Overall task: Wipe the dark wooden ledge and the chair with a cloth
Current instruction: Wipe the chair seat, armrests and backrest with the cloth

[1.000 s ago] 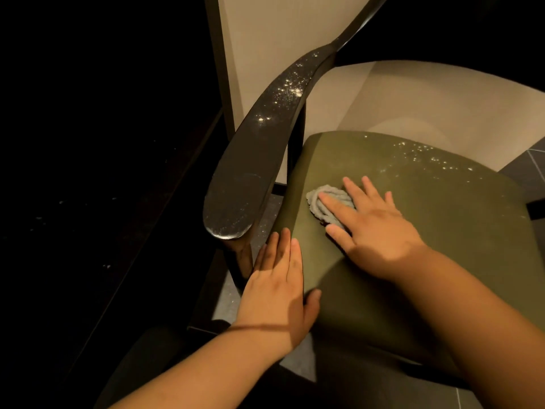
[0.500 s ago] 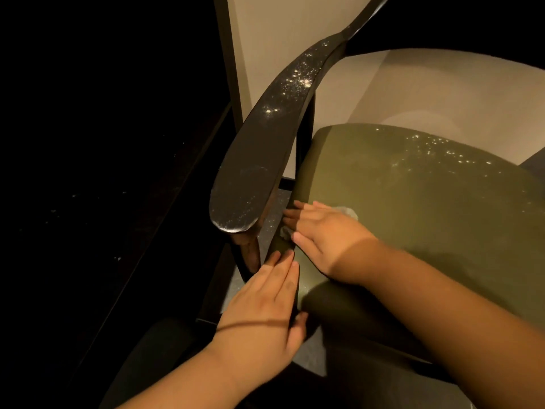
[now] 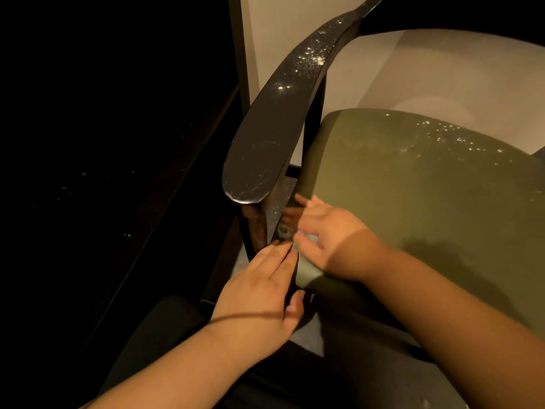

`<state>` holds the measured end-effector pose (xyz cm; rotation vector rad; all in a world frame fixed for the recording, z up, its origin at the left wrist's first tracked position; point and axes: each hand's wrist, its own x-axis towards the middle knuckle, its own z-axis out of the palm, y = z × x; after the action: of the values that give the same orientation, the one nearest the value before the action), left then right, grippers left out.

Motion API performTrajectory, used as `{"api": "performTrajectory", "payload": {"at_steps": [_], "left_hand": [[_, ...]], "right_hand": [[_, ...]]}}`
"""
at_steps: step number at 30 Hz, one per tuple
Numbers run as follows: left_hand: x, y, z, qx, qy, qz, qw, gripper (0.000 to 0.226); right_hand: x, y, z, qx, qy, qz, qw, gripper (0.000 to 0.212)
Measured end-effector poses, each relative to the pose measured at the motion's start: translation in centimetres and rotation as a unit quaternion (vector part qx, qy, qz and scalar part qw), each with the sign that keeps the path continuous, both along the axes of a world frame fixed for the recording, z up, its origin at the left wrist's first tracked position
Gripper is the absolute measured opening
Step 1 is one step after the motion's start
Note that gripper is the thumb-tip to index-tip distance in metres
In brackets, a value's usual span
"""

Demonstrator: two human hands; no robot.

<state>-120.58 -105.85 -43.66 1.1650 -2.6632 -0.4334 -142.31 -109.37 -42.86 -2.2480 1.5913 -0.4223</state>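
The right hand [image 3: 321, 231] presses the small grey cloth [image 3: 284, 231] on the left front corner of the olive green padded chair seat [image 3: 413, 187], fingers spread over it. The left hand [image 3: 262, 293] lies flat and empty just beside. The dusty dark curved armrest [image 3: 274, 125] runs up and away.

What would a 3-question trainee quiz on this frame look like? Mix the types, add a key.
1. True or false: the armrest is free of white specks.
2. Which hand presses the cloth? A) left B) right
3. Fill in: the left hand rests at the seat's front ____ corner.

Key: 1 false, specks show on it. 2 B, the right hand covers the cloth at the seat's left edge. 3 left.
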Motion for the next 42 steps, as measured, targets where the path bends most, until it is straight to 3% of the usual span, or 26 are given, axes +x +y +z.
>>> {"api": "performTrajectory", "payload": {"at_steps": [5,8,10,14,19,24,26,31,35,37,42], "left_hand": [[0.1,0.0,-0.2,0.006,0.02,-0.004,1.0,0.062],[0.1,0.1,-0.6,0.009,0.035,0.013,0.999,0.061],[0.0,0.2,-0.7,0.008,0.041,0.019,0.999,0.061],[0.1,0.2,-0.7,0.006,0.066,0.015,0.998,0.059],[0.9,0.3,-1.1,0.0,0.084,0.003,0.996,0.051],[1.3,1.0,-0.9,-0.045,0.05,0.014,0.998,0.048],[1.8,1.0,-0.9,-0.056,0.045,0.018,0.997,0.044],[3.1,0.1,-1.0,-0.079,0.042,0.037,0.995,0.032],[3.1,-0.2,-0.8,-0.086,0.027,0.054,0.994,0.036],[3.1,-0.3,-0.8,-0.081,0.033,0.057,0.995,0.034],[2.8,-0.7,-0.7,-0.076,0.084,0.042,0.993,0.022]], "right_hand": [[-0.7,0.1,-0.7,-0.06,0.018,0.031,0.998,0.028],[-1.8,-2.4,-0.2,-0.045,0.008,-0.065,0.997,0.013],[-1.3,-2.1,-0.1,-0.029,-0.009,-0.107,0.994,0.014],[0.5,3.8,-0.3,-0.067,-0.025,-0.053,0.996,0.028],[-0.5,6.4,-0.5,-0.051,0.05,0.015,0.997,0.041],[0.9,0.9,-0.9,-0.072,0.042,-0.101,0.991,0.031],[2.4,2.0,-0.7,-0.113,0.032,-0.083,0.99,0.016],[3.5,4.8,-0.9,-0.154,0.055,0.058,0.985,0.029],[3.1,0.7,-1.2,-0.147,0.105,0.016,0.983,0.038],[4.1,0.4,-0.7,-0.132,0.104,0.004,0.986,0.033],[2.6,6.9,-0.5,-0.102,0.068,0.084,0.989,0.028]]}}
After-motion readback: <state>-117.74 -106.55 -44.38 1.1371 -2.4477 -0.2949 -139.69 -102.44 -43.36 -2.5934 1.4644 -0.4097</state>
